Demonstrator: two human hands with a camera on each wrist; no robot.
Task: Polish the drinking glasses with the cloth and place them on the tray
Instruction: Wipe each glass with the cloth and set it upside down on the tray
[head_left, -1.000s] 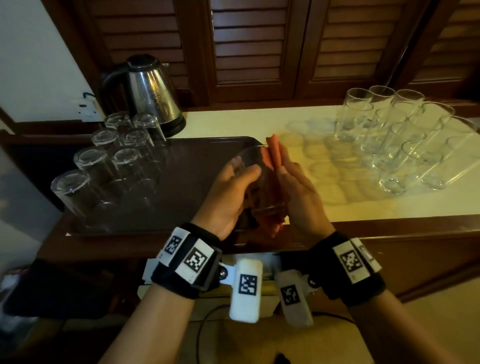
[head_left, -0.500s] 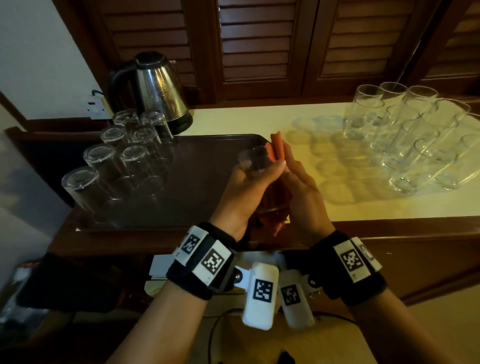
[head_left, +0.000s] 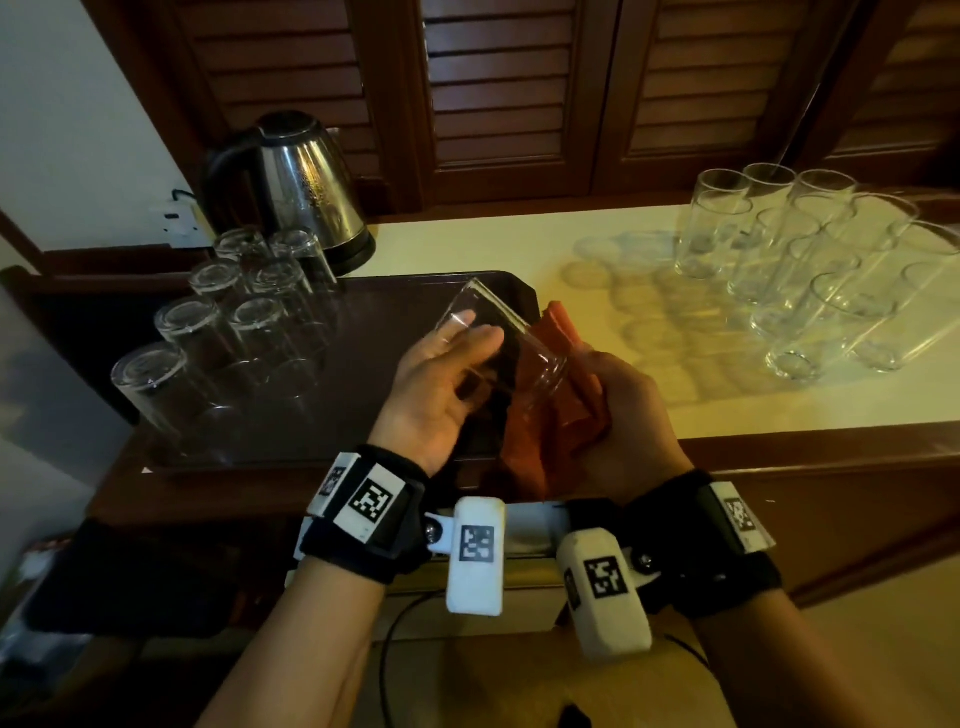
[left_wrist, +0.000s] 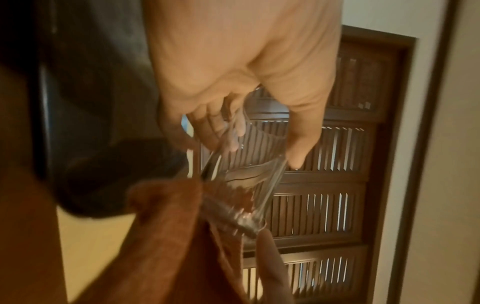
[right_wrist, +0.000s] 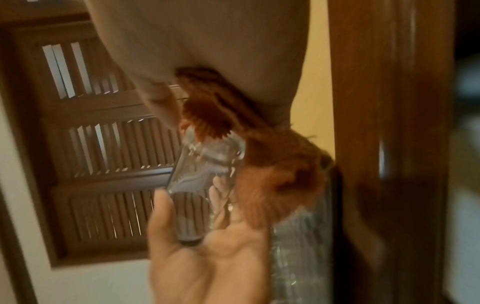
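Note:
A clear drinking glass (head_left: 498, 338) is tilted above the right end of the dark tray (head_left: 363, 415). My left hand (head_left: 457, 358) grips it round the side, thumb on top; the left wrist view shows the fingers (left_wrist: 228, 131) curled round the glass (left_wrist: 246, 164). My right hand (head_left: 623, 410) bunches the orange cloth (head_left: 550, 415) against the glass's lower end. In the right wrist view the cloth (right_wrist: 280, 174) touches that end of the glass (right_wrist: 205, 174). Several glasses (head_left: 228, 332) stand upside down on the tray's left.
Several upright glasses (head_left: 810, 270) crowd the cream counter (head_left: 519, 244) at the right. A steel kettle (head_left: 296, 182) stands behind the tray. Louvred wooden doors close off the back. The counter's wooden front edge (head_left: 805, 447) runs just under my hands.
The glass has tipped from near upright to a slant. My right hand has come off its side and now holds the cloth at its lower end. The view has shifted a little.

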